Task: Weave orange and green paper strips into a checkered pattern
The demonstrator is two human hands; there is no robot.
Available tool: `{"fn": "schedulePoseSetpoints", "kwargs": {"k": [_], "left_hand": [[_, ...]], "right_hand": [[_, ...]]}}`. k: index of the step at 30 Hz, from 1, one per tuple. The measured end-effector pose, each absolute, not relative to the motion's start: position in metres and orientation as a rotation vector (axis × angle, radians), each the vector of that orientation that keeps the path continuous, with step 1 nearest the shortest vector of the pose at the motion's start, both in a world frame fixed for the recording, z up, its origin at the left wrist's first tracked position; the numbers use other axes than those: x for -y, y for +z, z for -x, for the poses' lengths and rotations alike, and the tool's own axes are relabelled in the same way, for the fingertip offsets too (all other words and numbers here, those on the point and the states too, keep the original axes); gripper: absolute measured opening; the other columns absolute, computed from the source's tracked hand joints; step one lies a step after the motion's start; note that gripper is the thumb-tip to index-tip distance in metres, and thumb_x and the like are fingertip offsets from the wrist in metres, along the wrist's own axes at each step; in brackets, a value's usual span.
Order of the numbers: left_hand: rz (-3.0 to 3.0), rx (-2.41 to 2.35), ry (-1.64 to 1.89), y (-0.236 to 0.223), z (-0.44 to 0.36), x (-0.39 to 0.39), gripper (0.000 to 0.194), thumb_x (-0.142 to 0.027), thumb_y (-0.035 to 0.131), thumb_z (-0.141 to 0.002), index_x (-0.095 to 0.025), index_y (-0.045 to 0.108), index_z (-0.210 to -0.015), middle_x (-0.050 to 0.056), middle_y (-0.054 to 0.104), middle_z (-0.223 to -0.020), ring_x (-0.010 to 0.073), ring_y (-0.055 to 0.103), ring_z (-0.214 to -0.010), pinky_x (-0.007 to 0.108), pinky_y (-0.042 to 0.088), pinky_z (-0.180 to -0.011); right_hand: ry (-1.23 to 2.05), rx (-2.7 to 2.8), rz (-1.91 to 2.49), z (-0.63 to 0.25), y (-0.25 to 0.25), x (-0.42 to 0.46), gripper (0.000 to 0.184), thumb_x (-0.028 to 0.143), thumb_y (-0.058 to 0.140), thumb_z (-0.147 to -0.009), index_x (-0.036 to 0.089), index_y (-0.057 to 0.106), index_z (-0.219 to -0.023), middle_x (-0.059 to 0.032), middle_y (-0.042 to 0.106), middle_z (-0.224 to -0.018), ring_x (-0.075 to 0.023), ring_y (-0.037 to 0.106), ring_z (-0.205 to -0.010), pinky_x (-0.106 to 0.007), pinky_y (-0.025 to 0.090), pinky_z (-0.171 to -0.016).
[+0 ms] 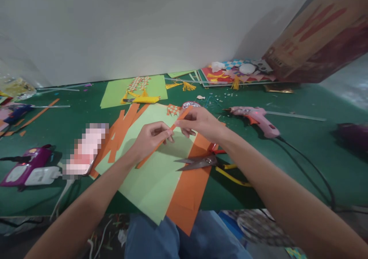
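Between my two hands runs a narrow orange paper strip [152,154], slanting from lower left to upper right. My left hand [152,136] pinches it near the middle. Close by, my right hand [198,122] pinches its upper part, fingers curled. Below the hands lie light green paper sheets [152,190], with an orange sheet [186,205] partly beneath them. Scissors [207,161] with yellow and red handles rest on the orange sheet, blades slightly apart, under my right forearm. More cut orange strips [123,130] lie left of the green sheets.
A pink glue gun [255,119] with a cable lies at right. At left are a phone [86,151] and a purple power adapter [31,163]. Behind the sheets are a yellow cutter [143,99], yellow tassels [188,86] and a paper bag [319,36] by the wall.
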State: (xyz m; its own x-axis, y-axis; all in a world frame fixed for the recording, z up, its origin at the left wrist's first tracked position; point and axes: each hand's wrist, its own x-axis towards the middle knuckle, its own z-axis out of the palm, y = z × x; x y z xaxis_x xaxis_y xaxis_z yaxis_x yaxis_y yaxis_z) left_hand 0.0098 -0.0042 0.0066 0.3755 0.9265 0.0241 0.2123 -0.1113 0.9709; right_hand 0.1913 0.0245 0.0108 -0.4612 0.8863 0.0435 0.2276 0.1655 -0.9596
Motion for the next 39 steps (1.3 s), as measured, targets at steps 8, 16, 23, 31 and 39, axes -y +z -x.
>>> {"fn": "schedulePoseSetpoints", "kwargs": {"k": [8, 16, 23, 31, 39], "left_hand": [[-1.603, -1.044, 0.866, 0.006, -0.009, 0.005, 0.017, -0.027, 0.058, -0.08, -0.016, 0.06, -0.068, 0.001, 0.064, -0.065, 0.0107, 0.057, -0.062, 0.023, 0.046, -0.061], [-1.618, -1.04, 0.847, 0.003, -0.009, 0.004, 0.018, -0.03, 0.059, -0.08, -0.015, 0.062, -0.071, 0.002, 0.066, -0.067, 0.0116, 0.058, -0.063, 0.024, 0.046, -0.062], [-1.626, -1.038, 0.87, 0.004, -0.009, 0.004, 0.017, -0.028, 0.058, -0.081, -0.015, 0.062, -0.07, 0.002, 0.066, -0.066, 0.0112, 0.058, -0.063, 0.024, 0.047, -0.062], [-1.634, -1.046, 0.85, 0.006, -0.01, 0.004, 0.017, -0.028, 0.058, -0.081, -0.015, 0.062, -0.07, 0.001, 0.067, -0.065, 0.0106, 0.057, -0.061, 0.023, 0.047, -0.06], [-1.637, -1.042, 0.867, 0.004, -0.007, 0.002, 0.018, -0.028, 0.058, -0.082, -0.016, 0.062, -0.069, 0.002, 0.067, -0.067, 0.0104, 0.058, -0.061, 0.022, 0.048, -0.06]], "right_hand": [[1.413, 1.728, 1.0, -0.194, 0.008, -0.026, 0.03, 0.04, 0.065, -0.074, 0.016, 0.056, -0.058, 0.002, 0.053, -0.045, -0.007, 0.043, -0.04, -0.022, 0.029, -0.04], [1.358, 1.813, 1.027, -0.196, 0.011, -0.026, 0.031, 0.041, 0.066, -0.073, 0.016, 0.055, -0.058, 0.0026, 0.052, -0.045, -0.0064, 0.041, -0.04, -0.023, 0.029, -0.043], [1.358, 1.754, 1.027, -0.2, 0.01, -0.03, 0.033, 0.039, 0.065, -0.074, 0.016, 0.054, -0.054, 0.0021, 0.051, -0.043, -0.0065, 0.041, -0.04, -0.024, 0.029, -0.042], [1.393, 1.74, 0.975, -0.199, 0.011, -0.028, 0.025, 0.036, 0.068, -0.073, 0.015, 0.057, -0.064, 0.004, 0.051, -0.043, -0.0057, 0.039, -0.04, -0.023, 0.027, -0.041], [1.29, 1.659, 0.993, -0.224, 0.021, -0.037, 0.017, 0.027, 0.067, -0.073, 0.017, 0.058, -0.063, 0.0036, 0.051, -0.044, -0.0063, 0.042, -0.041, -0.023, 0.029, -0.042]]}}
